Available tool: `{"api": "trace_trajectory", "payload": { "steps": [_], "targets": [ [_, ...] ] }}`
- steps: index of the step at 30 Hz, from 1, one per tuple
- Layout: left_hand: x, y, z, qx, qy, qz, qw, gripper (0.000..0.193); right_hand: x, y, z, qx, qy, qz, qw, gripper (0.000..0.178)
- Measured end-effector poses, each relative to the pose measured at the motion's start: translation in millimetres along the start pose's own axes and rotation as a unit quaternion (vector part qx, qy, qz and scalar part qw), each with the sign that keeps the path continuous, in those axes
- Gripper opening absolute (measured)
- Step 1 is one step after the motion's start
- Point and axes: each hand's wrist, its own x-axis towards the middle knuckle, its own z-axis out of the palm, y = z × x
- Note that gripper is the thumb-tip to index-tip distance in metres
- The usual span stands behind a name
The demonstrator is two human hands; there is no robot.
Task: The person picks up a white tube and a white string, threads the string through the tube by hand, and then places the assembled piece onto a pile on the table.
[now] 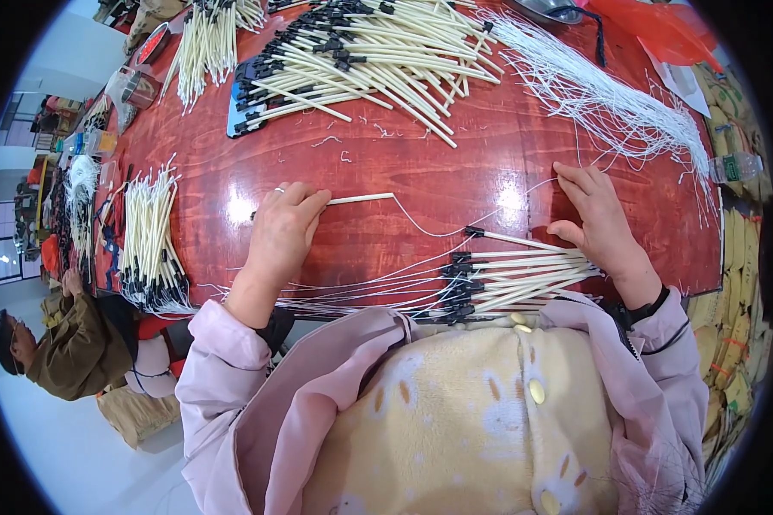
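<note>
My left hand (288, 219) is closed around a slim cream tube (361, 199), which lies level just above or on the red table. From the tube's right end a thin white cord (438, 233) sags and then rises to my right hand's fingertips. My right hand (597, 215) has its fingers stretched and its thumb apart; whether the cord is caught between the fingers, I cannot tell. Below it lies a row of cream tubes with black end pieces (524, 275), white cords trailing left from them. The held tube's left part is mostly hidden by my hand.
A large heap of black-ended tubes (378, 60) covers the far middle of the red table (386, 172). Loose white cords (610, 103) spread at the far right. Another tube bundle (149, 232) stands at the left. A person (69, 343) sits beyond the left edge.
</note>
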Motion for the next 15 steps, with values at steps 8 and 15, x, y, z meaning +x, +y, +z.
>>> {"api": "trace_trajectory", "payload": {
  "steps": [8,15],
  "targets": [
    [33.2,32.5,10.3,-0.062,0.001,0.039,0.997,0.029,1.3,0.1,0.4,0.019,-0.004,0.007,1.000,0.081],
    [56.1,41.3,29.3,-0.088,-0.094,0.120,0.984,0.018,0.4,0.0,4.1,0.024,0.019,0.000,1.000,0.077]
  ]
}}
